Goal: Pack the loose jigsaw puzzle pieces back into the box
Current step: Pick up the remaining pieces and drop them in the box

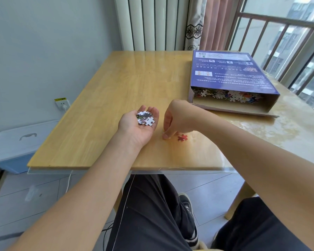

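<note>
While your box [232, 77] lies flat at the 2 o'clock part of the table [116, 84], its long axis runs from near to far, and its open end points back toward you. Inside this mouth you see a heap of pieces [227, 95], but the lid covers all that lies deeper, so how full it is cannot be told.

Your left hand [140, 126] is at the middle of the table, palm up and fingers loosely cupped, holding a small pile [145, 118] of pieces.

Your right hand [176, 120] is just at 3 o'clock of it, fingers pointing down, with the fingertips [165, 136] on the tabletop. A red piece [182, 137] lies flat just beside them. The hand covers the other fingers, so whether they touch or pinch anything, you cannot tell.
</note>
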A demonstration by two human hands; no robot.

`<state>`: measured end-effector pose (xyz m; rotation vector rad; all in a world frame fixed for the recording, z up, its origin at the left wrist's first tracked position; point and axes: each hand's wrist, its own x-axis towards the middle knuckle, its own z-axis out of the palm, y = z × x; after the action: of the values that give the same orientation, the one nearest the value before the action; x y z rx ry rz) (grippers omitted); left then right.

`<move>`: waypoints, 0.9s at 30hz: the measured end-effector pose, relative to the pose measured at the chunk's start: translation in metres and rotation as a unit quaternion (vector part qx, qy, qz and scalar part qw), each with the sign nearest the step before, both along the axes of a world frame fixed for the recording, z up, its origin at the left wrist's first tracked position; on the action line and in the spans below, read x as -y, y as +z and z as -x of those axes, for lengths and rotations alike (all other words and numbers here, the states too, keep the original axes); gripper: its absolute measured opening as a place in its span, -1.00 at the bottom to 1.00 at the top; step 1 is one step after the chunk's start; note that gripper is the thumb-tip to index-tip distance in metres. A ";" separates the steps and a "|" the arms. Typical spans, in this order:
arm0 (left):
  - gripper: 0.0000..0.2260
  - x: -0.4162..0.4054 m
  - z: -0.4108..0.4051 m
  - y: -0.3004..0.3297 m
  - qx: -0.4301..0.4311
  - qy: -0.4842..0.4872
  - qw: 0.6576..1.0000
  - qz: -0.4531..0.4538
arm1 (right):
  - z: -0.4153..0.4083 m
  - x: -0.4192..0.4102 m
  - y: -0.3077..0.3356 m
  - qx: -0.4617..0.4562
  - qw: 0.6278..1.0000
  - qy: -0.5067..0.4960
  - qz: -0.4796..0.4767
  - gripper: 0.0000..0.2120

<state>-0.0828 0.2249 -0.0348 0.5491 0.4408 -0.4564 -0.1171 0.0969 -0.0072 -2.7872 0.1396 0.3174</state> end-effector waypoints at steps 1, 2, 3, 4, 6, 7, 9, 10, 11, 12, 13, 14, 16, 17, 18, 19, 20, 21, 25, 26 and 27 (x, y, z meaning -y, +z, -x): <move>-0.73 0.001 0.000 0.000 0.001 -0.003 1.000 0.000 | 0.000 0.000 0.001 -0.007 1.000 0.001 0.004 -0.71; -0.73 0.001 0.000 0.000 0.003 -0.005 1.000 0.000 | -0.001 -0.001 0.002 -0.013 1.000 0.005 0.008 -0.71; -0.73 0.001 0.000 0.000 0.003 -0.006 1.000 0.000 | -0.001 -0.001 0.002 -0.018 1.000 0.009 0.011 -0.71; -0.73 0.002 0.001 0.000 0.002 -0.007 1.000 0.000 | -0.002 -0.002 0.002 -0.020 1.000 0.012 0.013 -0.71; -0.72 0.002 0.001 0.000 0.001 -0.009 1.000 -0.001 | -0.002 -0.002 0.001 -0.019 1.000 0.009 0.011 -0.70; -0.72 0.002 0.001 0.000 0.001 -0.011 1.000 -0.002 | -0.003 -0.002 0.001 -0.017 1.000 0.006 0.010 -0.70; -0.71 0.003 0.001 0.000 -0.001 -0.011 1.000 -0.001 | -0.003 -0.002 0.001 -0.015 1.000 0.003 0.007 -0.72; -0.71 0.002 0.001 0.000 -0.002 -0.011 1.000 0.001 | -0.002 -0.002 0.000 -0.014 1.000 0.002 0.001 -0.74; -0.71 0.002 0.000 0.000 -0.001 -0.011 1.000 0.002 | -0.001 -0.002 0.000 -0.013 1.000 0.001 -0.007 -0.76; -0.71 0.001 0.000 0.000 -0.001 -0.010 1.000 0.004 | -0.001 -0.001 -0.001 -0.013 1.000 0.001 -0.018 -0.78; -0.71 0.001 -0.001 0.000 -0.002 -0.009 1.000 0.006 | 0.001 -0.001 -0.002 -0.014 0.999 -0.004 -0.031 -0.78; -0.71 0.000 -0.001 0.000 -0.002 -0.009 1.000 0.008 | 0.002 0.000 -0.002 -0.014 0.999 -0.011 -0.046 -0.77; -0.71 -0.001 -0.001 0.000 -0.004 -0.005 1.000 0.011 | 0.003 0.002 -0.003 -0.011 0.998 -0.022 -0.056 -0.73; -0.71 -0.001 -0.001 0.000 -0.005 -0.004 1.000 0.011 | 0.004 0.002 -0.002 -0.007 0.998 -0.025 -0.048 -0.71; -0.71 -0.002 -0.001 0.000 -0.005 -0.002 1.000 0.011 | 0.004 0.002 -0.002 -0.004 0.999 -0.026 -0.034 -0.69; -0.71 -0.002 -0.001 0.001 -0.006 -0.001 1.000 0.010 | 0.004 0.001 -0.001 -0.002 1.000 -0.026 -0.018 -0.67; -0.72 -0.002 -0.001 0.001 -0.005 0.000 1.000 0.010 | 0.004 0.000 0.000 -0.003 1.000 -0.024 -0.004 -0.66; -0.72 -0.002 0.000 0.002 -0.005 0.000 1.000 0.010 | 0.004 -0.002 0.001 -0.005 1.000 -0.022 0.006 -0.64; -0.71 -0.001 0.000 0.003 -0.007 0.000 1.000 0.010 | 0.000 -0.007 0.003 -0.045 0.998 -0.029 0.018 -0.60; -0.70 -0.001 0.000 0.003 -0.007 -0.001 1.000 0.010 | -0.001 -0.007 0.004 -0.056 0.998 -0.032 0.015 -0.60; -0.70 -0.001 0.000 0.003 -0.007 -0.004 1.000 0.010 | -0.002 -0.007 0.004 -0.062 0.997 -0.034 0.010 -0.60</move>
<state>-0.0831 0.2257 -0.0318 0.5289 0.4470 -0.4716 -0.1154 0.1044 -0.0031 -2.7747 0.2678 0.4735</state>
